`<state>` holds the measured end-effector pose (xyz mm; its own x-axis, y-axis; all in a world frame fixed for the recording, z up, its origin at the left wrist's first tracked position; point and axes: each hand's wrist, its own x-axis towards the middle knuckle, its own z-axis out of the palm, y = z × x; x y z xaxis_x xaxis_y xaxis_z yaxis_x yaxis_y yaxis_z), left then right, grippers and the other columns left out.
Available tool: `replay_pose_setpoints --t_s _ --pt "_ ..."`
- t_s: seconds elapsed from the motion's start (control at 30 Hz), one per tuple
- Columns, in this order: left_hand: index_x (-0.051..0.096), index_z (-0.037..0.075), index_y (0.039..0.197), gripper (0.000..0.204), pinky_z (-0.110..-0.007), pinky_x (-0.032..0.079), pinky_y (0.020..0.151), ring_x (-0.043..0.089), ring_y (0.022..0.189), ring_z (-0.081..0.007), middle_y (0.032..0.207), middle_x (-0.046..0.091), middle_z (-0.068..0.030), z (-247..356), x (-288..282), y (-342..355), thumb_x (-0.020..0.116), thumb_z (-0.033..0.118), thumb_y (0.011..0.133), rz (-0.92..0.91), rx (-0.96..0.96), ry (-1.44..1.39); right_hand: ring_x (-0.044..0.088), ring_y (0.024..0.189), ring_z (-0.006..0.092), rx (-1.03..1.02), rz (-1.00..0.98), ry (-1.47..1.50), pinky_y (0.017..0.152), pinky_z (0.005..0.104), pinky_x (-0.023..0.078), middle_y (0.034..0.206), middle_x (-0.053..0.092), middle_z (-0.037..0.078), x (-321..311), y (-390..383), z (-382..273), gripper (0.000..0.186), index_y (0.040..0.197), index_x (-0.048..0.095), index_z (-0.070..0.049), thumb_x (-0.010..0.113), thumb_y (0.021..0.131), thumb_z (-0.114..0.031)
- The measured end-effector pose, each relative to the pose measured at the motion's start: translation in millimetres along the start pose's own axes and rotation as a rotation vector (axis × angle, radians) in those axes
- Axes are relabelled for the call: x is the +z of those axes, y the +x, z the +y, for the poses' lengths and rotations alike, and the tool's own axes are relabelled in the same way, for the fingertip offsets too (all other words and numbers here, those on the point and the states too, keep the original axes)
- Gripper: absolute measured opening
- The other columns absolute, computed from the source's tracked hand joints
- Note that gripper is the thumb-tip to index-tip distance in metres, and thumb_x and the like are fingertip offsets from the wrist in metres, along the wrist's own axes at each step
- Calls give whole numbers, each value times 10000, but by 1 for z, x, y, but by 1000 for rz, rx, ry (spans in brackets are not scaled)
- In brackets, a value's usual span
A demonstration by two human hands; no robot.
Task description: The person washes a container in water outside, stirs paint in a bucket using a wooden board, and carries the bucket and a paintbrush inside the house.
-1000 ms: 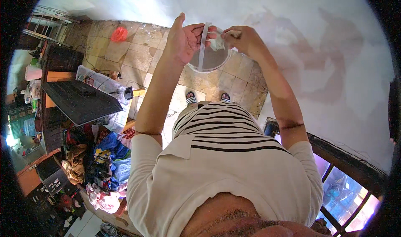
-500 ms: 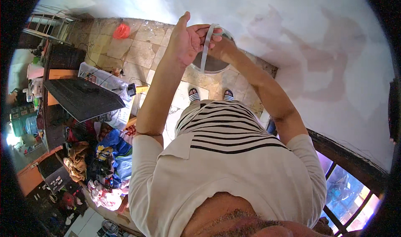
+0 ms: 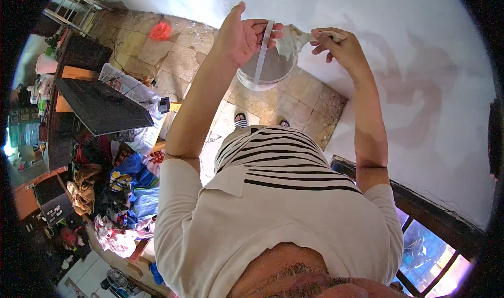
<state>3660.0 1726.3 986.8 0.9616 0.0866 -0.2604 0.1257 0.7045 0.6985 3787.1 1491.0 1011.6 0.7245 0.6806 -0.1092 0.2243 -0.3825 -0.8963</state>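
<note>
A round bucket (image 3: pixel 266 83) hangs in front of me, with grey-white liquid inside and a pale, flat strap handle (image 3: pixel 264 51) across it. My left hand (image 3: pixel 244 40) carries it: the thumb sticks out, while the fingers curl under the strap. On the bucket's right, my right hand (image 3: pixel 336 49) pinches the handle of a paint brush (image 3: pixel 290 40). White paint coats the brush, whose wide end is over the bucket's far right rim. Whether the bristles touch the rim I cannot tell.
A white wall (image 3: pixel 378 14) rises ahead and to the right. Tiled floor (image 3: pixel 184 56) lies below, with an orange-red plastic bag (image 3: pixel 160 31). To the left are a dark flat panel (image 3: pixel 105 109), a clear plastic bin (image 3: pixel 113 77) and piled clothes (image 3: pixel 131 188). A barred window (image 3: pixel 430 251) is at lower right.
My right hand has come out of the bucket and moved right, bringing the white-coated brush into sight. My left hand still holds the bucket in nearly the same place.
</note>
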Motion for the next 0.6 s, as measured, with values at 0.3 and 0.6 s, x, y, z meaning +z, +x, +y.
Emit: replay_pose_setpoints --t_s 0.3,0.6 --pt "436 -182 1276 832 -441 495 907 638 1035 -345 1212 605 -281 22 -1 -16 265 578 983 53 103 -18 723 804 164 -81 12 94 525 258 515 940 731 116 22 -2 2 328 1133 672 4 623 957 -268" --pt "488 -149 1231 812 -428 523 851 666 976 -335 1120 651 -258 -8 -8 -57 305 599 975 269 171 -129 649 722 93 -353 -147 -201 633 237 514 887 727 75 98 -7 10 264 1139 667 18 573 894 -11"
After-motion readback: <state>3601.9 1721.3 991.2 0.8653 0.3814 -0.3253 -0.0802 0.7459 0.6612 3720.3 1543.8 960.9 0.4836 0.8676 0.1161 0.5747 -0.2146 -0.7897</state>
